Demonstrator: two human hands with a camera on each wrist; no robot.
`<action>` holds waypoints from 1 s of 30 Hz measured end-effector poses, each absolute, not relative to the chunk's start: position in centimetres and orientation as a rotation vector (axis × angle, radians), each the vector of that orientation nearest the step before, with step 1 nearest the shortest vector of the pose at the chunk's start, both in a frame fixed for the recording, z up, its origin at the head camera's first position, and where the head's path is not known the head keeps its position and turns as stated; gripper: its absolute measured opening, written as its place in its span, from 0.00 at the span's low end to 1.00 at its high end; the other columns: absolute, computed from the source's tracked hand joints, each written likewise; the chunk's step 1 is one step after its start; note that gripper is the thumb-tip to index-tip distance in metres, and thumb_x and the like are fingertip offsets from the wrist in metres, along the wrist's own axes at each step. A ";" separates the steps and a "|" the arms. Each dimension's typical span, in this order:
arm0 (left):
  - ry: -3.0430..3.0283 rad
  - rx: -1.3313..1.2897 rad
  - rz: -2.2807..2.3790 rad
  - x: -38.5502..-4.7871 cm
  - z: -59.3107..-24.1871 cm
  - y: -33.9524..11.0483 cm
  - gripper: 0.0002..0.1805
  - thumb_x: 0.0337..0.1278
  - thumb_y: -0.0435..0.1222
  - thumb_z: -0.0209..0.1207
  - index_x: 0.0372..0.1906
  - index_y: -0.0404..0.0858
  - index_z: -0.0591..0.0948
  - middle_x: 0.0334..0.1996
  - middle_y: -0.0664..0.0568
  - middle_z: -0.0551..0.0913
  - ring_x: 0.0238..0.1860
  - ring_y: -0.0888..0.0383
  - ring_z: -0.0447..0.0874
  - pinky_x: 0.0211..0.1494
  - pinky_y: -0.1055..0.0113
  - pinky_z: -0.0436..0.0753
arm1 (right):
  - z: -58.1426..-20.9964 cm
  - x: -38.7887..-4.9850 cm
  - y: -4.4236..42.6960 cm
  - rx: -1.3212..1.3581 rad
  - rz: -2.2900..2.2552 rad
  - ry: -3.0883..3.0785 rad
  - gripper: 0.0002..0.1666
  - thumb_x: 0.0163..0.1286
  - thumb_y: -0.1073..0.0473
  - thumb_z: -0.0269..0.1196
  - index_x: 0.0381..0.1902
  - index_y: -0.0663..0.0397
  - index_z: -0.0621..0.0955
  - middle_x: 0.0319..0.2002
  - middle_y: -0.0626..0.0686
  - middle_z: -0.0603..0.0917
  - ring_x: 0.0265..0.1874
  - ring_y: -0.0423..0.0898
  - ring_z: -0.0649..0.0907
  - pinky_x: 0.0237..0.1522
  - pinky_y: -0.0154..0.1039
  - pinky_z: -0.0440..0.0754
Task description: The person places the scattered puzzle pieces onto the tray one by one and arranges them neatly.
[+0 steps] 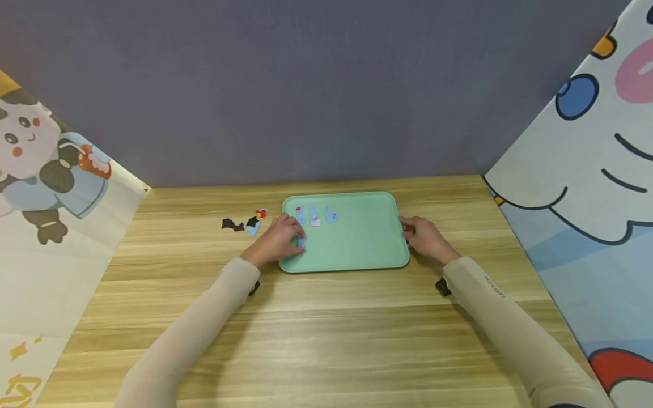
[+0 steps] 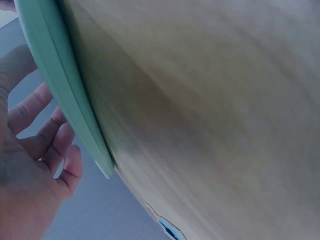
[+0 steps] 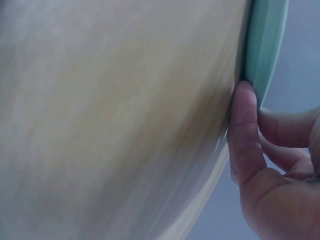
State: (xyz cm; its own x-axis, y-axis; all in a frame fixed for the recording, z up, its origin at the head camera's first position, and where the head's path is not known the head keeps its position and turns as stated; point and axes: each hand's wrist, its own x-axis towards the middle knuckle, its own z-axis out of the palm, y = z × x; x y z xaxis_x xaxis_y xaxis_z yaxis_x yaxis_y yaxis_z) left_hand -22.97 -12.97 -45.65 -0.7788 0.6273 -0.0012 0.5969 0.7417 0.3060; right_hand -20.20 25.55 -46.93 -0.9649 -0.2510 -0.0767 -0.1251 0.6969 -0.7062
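Note:
A green tray (image 1: pixel 357 238) lies on the table. My left hand (image 1: pixel 278 241) reaches over its left rim, with a small blue piece (image 1: pixel 301 242) between thumb and fingertips. In the left wrist view the left hand (image 2: pixel 37 150) has bent fingers behind the tray's side (image 2: pixel 65 85); the piece is hidden there. Three light-blue pieces, the middle one (image 1: pixel 314 215) among them, lie in the tray's upper left. My right hand (image 1: pixel 425 237) holds the tray's right edge; in the right wrist view the right hand (image 3: pixel 280 185) pinches the rim (image 3: pixel 265 45) between thumb and finger.
Left of the tray on the wooden table (image 1: pixel 326 328) lie a black piece (image 1: pixel 232 225), a black-and-blue piece (image 1: pixel 253 225) and a red-and-yellow piece (image 1: pixel 261 213). A grey panel (image 1: pixel 316 96) rises behind the table, with cartoon-printed panels at both sides.

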 end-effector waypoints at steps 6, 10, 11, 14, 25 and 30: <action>2.817 0.996 0.447 -22.7 -45.3 -13.1 0.18 0.47 0.45 0.70 0.41 0.38 0.84 0.46 0.47 0.79 0.50 0.49 0.67 0.57 0.51 0.66 | -46.9 -20.2 25.5 -0.304 -1.099 2.748 0.28 0.68 0.71 0.53 0.65 0.73 0.64 0.39 0.63 0.74 0.32 0.50 0.78 0.27 0.38 0.79; 2.822 0.972 0.485 -22.6 -44.7 -13.4 0.19 0.49 0.44 0.69 0.43 0.37 0.84 0.47 0.47 0.78 0.52 0.49 0.67 0.59 0.52 0.65 | -47.1 -20.2 25.5 -0.297 -1.100 2.740 0.28 0.68 0.71 0.53 0.66 0.72 0.63 0.40 0.63 0.74 0.33 0.50 0.78 0.27 0.37 0.79; 2.831 0.959 0.494 -22.6 -44.6 -13.6 0.19 0.49 0.44 0.69 0.44 0.37 0.84 0.47 0.47 0.78 0.52 0.49 0.68 0.59 0.52 0.65 | -47.0 -20.2 25.5 -0.294 -1.103 2.738 0.28 0.69 0.71 0.53 0.66 0.72 0.63 0.40 0.63 0.74 0.33 0.51 0.78 0.28 0.38 0.79; 2.861 0.926 0.517 -22.6 -44.0 -14.3 0.19 0.50 0.42 0.68 0.45 0.36 0.83 0.48 0.46 0.78 0.53 0.48 0.68 0.59 0.52 0.65 | -47.0 -20.2 25.5 -0.282 -1.115 2.729 0.28 0.68 0.71 0.53 0.66 0.72 0.63 0.41 0.64 0.74 0.34 0.52 0.78 0.28 0.38 0.79; 2.929 0.779 0.595 -23.3 -43.0 -18.8 0.19 0.51 0.35 0.67 0.48 0.33 0.81 0.50 0.41 0.77 0.55 0.43 0.65 0.60 0.47 0.63 | -46.9 -20.2 25.5 -0.276 -1.103 2.733 0.28 0.69 0.71 0.53 0.66 0.71 0.64 0.39 0.63 0.74 0.32 0.50 0.77 0.28 0.38 0.79; 2.945 0.669 0.560 -23.9 -43.5 -20.8 0.20 0.52 0.34 0.66 0.51 0.32 0.79 0.54 0.38 0.74 0.58 0.39 0.63 0.60 0.44 0.63 | -46.8 -20.1 25.5 -0.272 -1.098 2.731 0.28 0.69 0.70 0.53 0.66 0.71 0.64 0.39 0.63 0.74 0.31 0.50 0.77 0.28 0.38 0.79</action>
